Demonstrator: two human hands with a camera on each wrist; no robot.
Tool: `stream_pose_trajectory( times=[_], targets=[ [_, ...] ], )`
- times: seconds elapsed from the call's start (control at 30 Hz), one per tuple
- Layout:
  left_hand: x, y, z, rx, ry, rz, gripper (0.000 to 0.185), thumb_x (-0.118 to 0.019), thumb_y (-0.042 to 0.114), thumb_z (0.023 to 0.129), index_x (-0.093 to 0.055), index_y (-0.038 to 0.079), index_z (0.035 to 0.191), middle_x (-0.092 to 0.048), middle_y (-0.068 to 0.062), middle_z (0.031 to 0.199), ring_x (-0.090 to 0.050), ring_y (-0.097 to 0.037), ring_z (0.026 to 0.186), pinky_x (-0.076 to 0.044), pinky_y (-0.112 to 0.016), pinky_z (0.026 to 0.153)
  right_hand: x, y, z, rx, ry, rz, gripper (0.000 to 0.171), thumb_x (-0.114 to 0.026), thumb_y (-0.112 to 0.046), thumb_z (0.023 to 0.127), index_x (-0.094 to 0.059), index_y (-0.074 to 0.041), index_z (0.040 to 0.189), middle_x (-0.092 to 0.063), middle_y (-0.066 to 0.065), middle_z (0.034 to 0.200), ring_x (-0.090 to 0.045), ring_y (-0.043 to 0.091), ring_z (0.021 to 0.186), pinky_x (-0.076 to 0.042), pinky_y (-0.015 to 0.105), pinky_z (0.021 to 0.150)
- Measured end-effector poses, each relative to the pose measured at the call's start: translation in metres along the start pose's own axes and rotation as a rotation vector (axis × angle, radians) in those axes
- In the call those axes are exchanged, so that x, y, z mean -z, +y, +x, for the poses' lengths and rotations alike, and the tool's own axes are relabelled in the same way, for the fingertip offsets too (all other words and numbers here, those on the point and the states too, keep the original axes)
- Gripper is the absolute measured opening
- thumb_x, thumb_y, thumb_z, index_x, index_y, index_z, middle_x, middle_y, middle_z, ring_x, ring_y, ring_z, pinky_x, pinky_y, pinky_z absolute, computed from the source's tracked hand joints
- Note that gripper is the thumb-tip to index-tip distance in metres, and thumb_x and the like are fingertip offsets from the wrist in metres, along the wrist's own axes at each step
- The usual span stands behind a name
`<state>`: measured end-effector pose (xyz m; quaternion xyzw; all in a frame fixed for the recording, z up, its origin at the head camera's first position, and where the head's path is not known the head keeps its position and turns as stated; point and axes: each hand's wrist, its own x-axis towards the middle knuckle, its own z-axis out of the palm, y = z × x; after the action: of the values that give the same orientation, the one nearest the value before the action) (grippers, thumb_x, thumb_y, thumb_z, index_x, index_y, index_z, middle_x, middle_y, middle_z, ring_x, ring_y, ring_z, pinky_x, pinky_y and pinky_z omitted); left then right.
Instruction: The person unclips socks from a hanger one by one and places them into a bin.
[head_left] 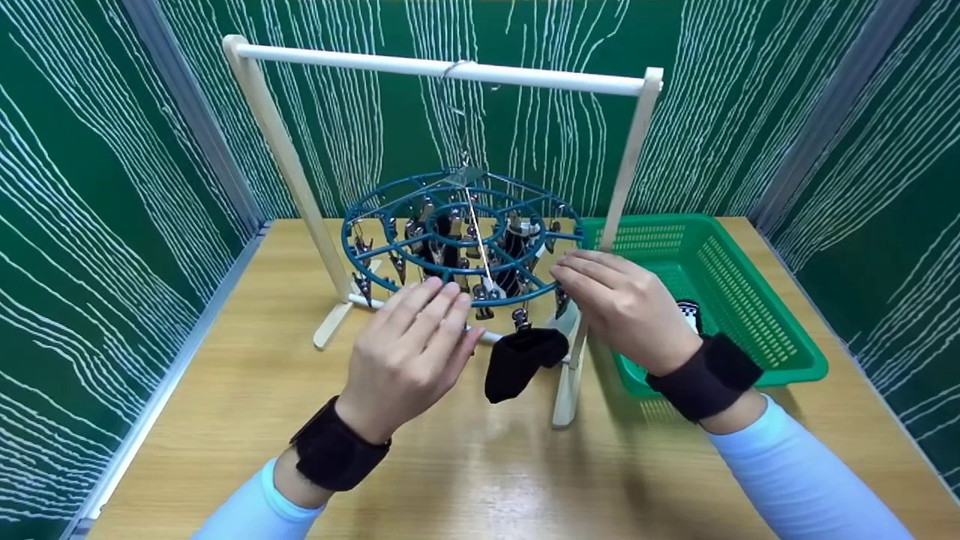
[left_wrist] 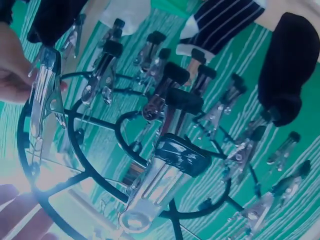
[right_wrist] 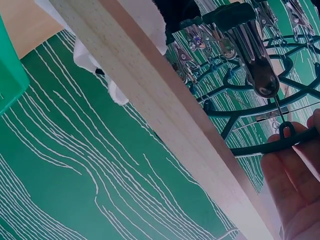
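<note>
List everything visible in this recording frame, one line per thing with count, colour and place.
round clip hanger: one, teal, hangs from the rack's top bar.
metal clips: many, silver, under the hanger's rings.
black sock: one, clipped at the hanger's near rim; more dark socks hang further in.
drying rack: one, pale wood, stands on the table.
basket: one, green, right of the rack, with a black and white item inside.
table: one, light wood.
left hand: at the hanger's near rim, black wrist strap.
right hand: fingers on the hanger's right rim, black wrist strap.
</note>
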<state>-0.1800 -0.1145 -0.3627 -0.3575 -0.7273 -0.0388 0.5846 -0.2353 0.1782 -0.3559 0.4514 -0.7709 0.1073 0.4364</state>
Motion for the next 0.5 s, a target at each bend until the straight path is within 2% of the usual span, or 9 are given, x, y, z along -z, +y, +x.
stream_pose_trajectory(
  times=[0.13, 0.33, 0.5],
  targets=[
    [-0.0037, -0.0005, 0.0036, -0.016, -0.012, 0.028, 0.020, -0.074, 0.022, 0.104, -0.084, 0.005, 0.105, -0.084, -0.011, 0.104, -0.081, -0.028, 0.099, -0.067, -0.040, 0.089, -0.0005, -0.0004, 0.0014, -0.007, -0.007, -0.013, 0.029, -0.082, 0.011, 0.088, -0.079, 0.004, 0.116, -0.082, 0.022, 0.111, -0.080, 0.038, 0.105, -0.066, 0.051, 0.091],
    [-0.0050, -0.0015, 0.0074, 0.007, -0.005, 0.066, 0.016, -0.083, 0.017, 0.095, -0.084, 0.002, 0.102, -0.083, -0.012, 0.099, -0.081, -0.028, 0.094, -0.068, -0.038, 0.087, 0.0009, -0.0021, 0.0052, -0.012, -0.013, -0.024, 0.026, -0.080, 0.009, 0.091, -0.079, 0.003, 0.117, -0.082, 0.022, 0.111, -0.080, 0.038, 0.105, -0.066, 0.051, 0.092],
    [-0.0059, -0.0031, 0.0079, 0.031, -0.032, 0.114, 0.014, -0.082, 0.014, 0.094, -0.083, 0.002, 0.101, -0.083, -0.013, 0.097, -0.081, -0.027, 0.092, -0.068, -0.038, 0.086, 0.0001, -0.0043, 0.0090, -0.004, 0.023, -0.014, 0.027, -0.080, 0.010, 0.090, -0.080, 0.001, 0.116, -0.083, 0.020, 0.109, -0.081, 0.036, 0.102, -0.067, 0.050, 0.090]
  ],
)
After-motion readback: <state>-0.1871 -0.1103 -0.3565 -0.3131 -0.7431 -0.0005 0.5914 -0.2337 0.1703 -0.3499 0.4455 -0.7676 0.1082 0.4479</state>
